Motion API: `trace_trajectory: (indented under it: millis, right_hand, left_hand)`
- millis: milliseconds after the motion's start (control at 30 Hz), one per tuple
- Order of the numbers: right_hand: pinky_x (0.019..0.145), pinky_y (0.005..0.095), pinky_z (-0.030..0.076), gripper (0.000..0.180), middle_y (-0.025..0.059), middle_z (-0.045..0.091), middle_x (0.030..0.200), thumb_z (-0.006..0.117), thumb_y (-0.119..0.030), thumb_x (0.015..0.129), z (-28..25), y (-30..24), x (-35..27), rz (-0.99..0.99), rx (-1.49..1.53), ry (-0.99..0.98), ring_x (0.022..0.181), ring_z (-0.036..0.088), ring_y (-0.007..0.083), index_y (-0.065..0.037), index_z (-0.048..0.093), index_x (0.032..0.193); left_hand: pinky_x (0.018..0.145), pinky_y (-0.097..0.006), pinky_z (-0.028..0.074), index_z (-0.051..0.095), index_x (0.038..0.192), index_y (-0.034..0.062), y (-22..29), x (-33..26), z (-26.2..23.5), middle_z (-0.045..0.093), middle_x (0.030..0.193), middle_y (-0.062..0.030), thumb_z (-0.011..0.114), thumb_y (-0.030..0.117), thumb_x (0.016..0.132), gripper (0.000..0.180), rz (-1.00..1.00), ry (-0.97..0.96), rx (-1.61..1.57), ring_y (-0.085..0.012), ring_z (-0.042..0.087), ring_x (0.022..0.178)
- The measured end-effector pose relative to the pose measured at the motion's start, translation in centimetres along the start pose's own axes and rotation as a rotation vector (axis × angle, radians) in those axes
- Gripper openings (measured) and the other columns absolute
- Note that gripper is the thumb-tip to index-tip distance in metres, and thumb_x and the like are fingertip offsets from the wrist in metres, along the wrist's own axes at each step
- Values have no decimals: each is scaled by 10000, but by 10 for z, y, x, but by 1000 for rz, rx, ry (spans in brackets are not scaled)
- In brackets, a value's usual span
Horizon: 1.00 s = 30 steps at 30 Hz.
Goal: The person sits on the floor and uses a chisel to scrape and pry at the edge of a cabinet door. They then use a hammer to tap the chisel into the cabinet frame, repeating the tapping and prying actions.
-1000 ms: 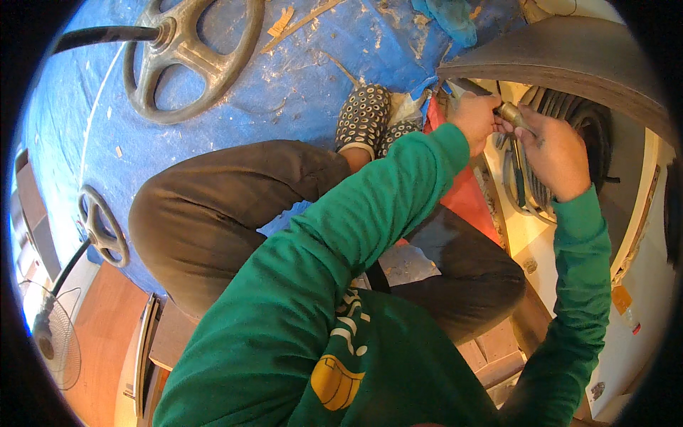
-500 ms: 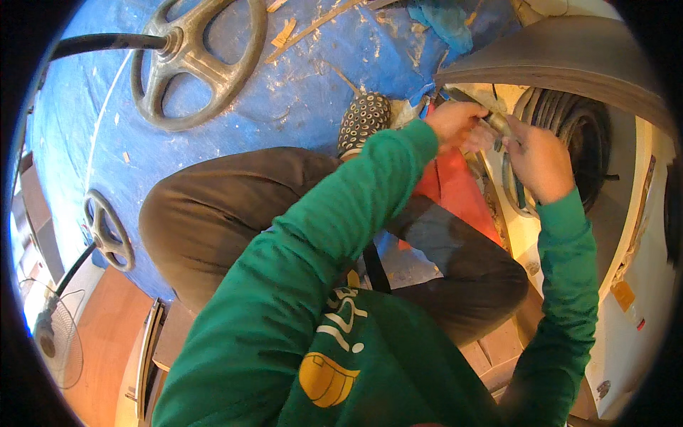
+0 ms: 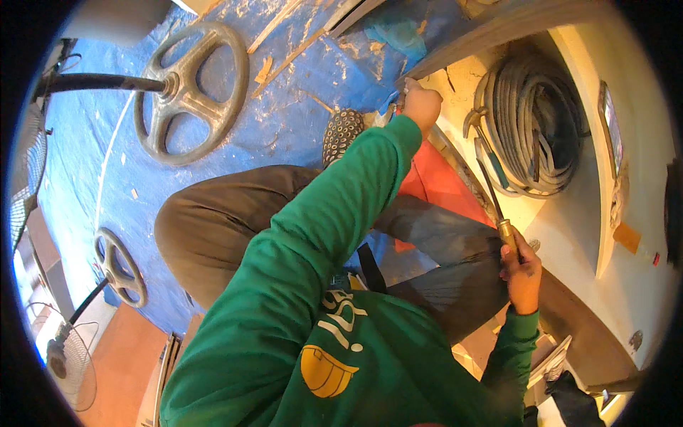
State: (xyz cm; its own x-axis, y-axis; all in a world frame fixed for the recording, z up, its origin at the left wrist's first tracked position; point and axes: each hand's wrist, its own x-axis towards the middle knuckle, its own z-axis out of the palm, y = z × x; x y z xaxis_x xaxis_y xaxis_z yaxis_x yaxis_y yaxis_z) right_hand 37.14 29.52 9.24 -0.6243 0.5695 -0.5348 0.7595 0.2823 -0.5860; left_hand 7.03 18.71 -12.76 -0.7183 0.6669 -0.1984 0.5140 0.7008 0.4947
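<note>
My right hand (image 3: 521, 274) is closed round the brownish-yellow handle of a narrow-bladed hand tool (image 3: 495, 196), near my right knee. Its long, thin, dark blade points up and away, beside the edge of a cream panel. At the far end of that panel edge, my left hand (image 3: 422, 107) has its fingers curled against the corner below a dark curved board (image 3: 491, 39). What those fingers grip, if anything, is hidden. Between the hands, a claw hammer (image 3: 476, 121) with a green grip leans next to a coiled dark hose (image 3: 530, 128).
A blue tarp (image 3: 284, 128) with scraps of wood spreads out ahead and left. Two spoked handwheels (image 3: 191, 92) stand on the left. A red sheet (image 3: 437, 181) lies beside my legs. At the right rises a light panel edge (image 3: 605, 235) with a phone-like slab (image 3: 610, 128).
My hands, close together before, are now apart. The right has drawn back toward my knee with the tool; the left is at the panel's far corner. The hammer and hose show more fully.
</note>
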Motion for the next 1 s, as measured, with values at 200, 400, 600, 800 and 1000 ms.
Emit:
trace_trajectory:
  millis: [200,400,600,800,1000]
  right_hand:
    - [580,239,469,510,4,595,863,658,-187,989,3,28,-36,-128,345,125,694,515,71,-29,537,1458]
    - [559,234,456,515,51,617,863,604,-269,1024,-4,30,-53,-195,685,240,644,551,106,-18,503,1462]
    - [581,234,453,560,53,603,851,607,-306,1016,-1,39,-48,-293,764,216,644,540,103,-12,482,1476]
    - [581,240,457,550,57,598,836,613,-264,1008,0,47,-48,-303,723,183,637,541,106,-8,490,1478]
    - [581,245,462,540,68,608,853,607,-222,1013,-1,56,-50,-305,787,188,640,551,117,3,476,1486]
  left_hand:
    - [902,-327,543,684,1230,26,25,-53,-5,750,1064,-159,695,155,890,365,-29,204,-1172,-262,706,1036]
    - [875,-486,512,619,1111,30,-20,-27,-49,702,989,-192,749,322,827,428,-85,772,-363,-393,658,1009]
    - [863,-454,500,674,1039,60,-32,-5,-79,739,963,-149,714,448,811,453,80,504,96,-346,689,956]
    - [829,-458,513,707,919,53,-27,-11,-94,744,856,-154,687,495,827,453,117,567,108,-354,707,847]
    - [813,-463,460,687,860,69,-19,-19,-116,729,779,-160,631,578,882,512,157,562,196,-326,702,770]
